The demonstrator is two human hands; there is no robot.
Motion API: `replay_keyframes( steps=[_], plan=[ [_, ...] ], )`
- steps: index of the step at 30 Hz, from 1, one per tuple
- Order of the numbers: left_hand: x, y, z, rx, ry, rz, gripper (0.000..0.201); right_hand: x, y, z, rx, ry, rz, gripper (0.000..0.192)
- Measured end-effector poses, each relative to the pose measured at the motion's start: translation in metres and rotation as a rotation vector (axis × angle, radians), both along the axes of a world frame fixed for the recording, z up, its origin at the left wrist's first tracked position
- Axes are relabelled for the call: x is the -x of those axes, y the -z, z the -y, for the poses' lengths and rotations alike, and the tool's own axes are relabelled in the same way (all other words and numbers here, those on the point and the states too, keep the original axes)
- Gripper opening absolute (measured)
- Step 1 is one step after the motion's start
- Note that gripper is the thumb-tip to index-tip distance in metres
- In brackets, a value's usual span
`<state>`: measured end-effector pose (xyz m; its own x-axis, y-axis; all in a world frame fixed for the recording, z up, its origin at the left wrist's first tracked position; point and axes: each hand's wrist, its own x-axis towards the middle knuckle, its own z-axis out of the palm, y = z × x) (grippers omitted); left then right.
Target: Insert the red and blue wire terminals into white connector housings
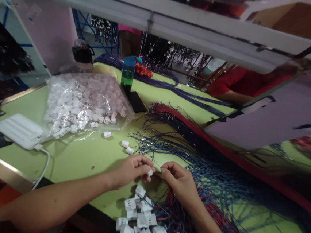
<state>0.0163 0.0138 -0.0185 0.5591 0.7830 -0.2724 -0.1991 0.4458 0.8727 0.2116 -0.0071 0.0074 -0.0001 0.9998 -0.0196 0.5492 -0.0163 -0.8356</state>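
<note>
Beside the spread of blue and red wires [204,170], the left hand [130,170] pinches a white plastic connector [150,172] between closed fingertips; the right hand [179,182], just beside it, nips a thin wire end [157,164]; a misaligned push could bend that end, or the tiny housing could slip among the finished connectors [144,224] below.

A wiring assembly workshop is shown: a bag of white connectors [84,101] at 11 o'clock, wire bundles [203,156] spread across the green tabletop [79,156].

Green table [93,159]: connectors [143,220], wires [204,170], bag [82,101].
</note>
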Motion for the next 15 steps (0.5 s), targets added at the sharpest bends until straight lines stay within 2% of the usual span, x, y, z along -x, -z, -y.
replay_keyframes(
  steps=[7,15],
  plan=[
    [0.006,-0.003,0.001,0.042,0.002,-0.008,0.01,0.006,-0.002,0.01,-0.06,0.037,0.07,0.017],
    [0.005,0.004,0.002,0.133,-0.055,0.075,0.017,0.012,-0.003,0.016,-0.083,0.046,0.034,0.015]
  ],
)
